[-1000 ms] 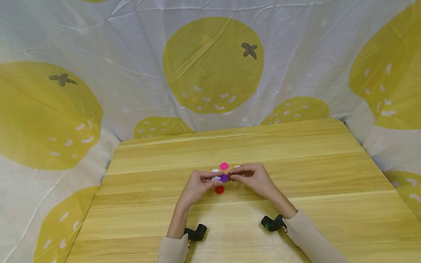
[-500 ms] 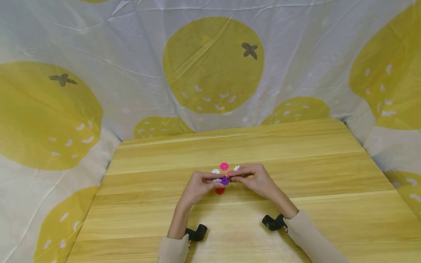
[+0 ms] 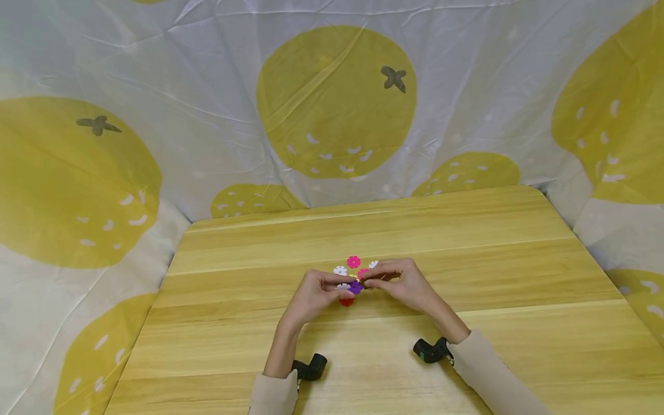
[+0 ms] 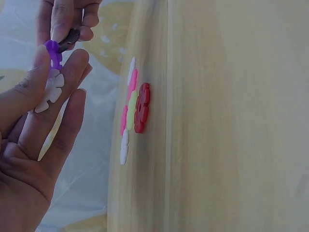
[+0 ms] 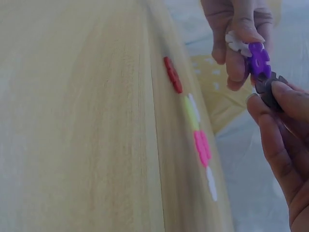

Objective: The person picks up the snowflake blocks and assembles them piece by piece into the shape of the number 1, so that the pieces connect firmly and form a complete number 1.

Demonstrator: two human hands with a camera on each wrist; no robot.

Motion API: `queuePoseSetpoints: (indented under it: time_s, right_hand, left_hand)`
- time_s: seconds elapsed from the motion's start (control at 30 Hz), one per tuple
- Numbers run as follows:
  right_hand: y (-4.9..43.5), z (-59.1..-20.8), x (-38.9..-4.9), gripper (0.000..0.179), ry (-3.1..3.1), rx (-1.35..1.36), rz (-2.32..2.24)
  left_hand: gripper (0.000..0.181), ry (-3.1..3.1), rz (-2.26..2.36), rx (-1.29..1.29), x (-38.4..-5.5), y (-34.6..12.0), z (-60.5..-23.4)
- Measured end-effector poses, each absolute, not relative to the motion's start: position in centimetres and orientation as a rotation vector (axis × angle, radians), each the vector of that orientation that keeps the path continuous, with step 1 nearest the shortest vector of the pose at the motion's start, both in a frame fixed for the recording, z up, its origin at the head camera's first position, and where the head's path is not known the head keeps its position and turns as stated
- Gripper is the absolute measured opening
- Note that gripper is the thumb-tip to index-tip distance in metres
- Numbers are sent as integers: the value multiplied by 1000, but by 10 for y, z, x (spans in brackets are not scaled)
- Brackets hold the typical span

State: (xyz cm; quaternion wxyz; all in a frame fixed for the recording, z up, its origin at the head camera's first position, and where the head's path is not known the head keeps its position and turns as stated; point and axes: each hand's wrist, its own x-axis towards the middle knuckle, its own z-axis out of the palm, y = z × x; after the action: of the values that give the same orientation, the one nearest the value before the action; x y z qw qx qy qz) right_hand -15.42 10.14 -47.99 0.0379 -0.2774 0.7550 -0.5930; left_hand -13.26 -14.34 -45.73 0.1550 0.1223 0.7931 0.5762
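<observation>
Change is slight: I see the purple disc (image 5: 255,55) lower over the worktop (image 3: 467,242), left hand (image 3: 311,293) pinching it with a white disc (image 5: 236,44), right hand (image 3: 402,283) pressing a pinched brown disc (image 5: 264,88) in, seemingly mid-joining.

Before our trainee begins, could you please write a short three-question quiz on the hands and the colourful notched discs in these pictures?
1. Which hand pinches the dark notched round disc?
2. True or false: the red notched round disc lies on the wood-grain table.
3. Which colour of disc meets the dark one: (a) pink, (b) purple or (c) red?

Key: 1, the right hand; 2, true; 3, b, the purple notched round disc.
</observation>
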Motion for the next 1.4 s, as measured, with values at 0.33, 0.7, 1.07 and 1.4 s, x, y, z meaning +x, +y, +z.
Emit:
queuePoseSetpoints:
  time_s: [0.33, 0.7, 1.07, 1.4]
  right_hand:
    - [104, -475, -155, 12, 2339, -847, -1798]
    - [98, -476, -152, 15, 2223, -675, -1983]
    - [103, -473, -154, 19, 2183, -645, -1948]
    - [103, -476, -155, 17, 2115, -647, -1959]
  left_hand:
    - [25, 2257, 1666, 363, -133, -140, -460]
    - [30, 2207, 1786, 330, -134, -140, -459]
    - [34, 2170, 1801, 344, -135, -147, -457]
    - [35, 2131, 1759, 366, -136, -153, -458]
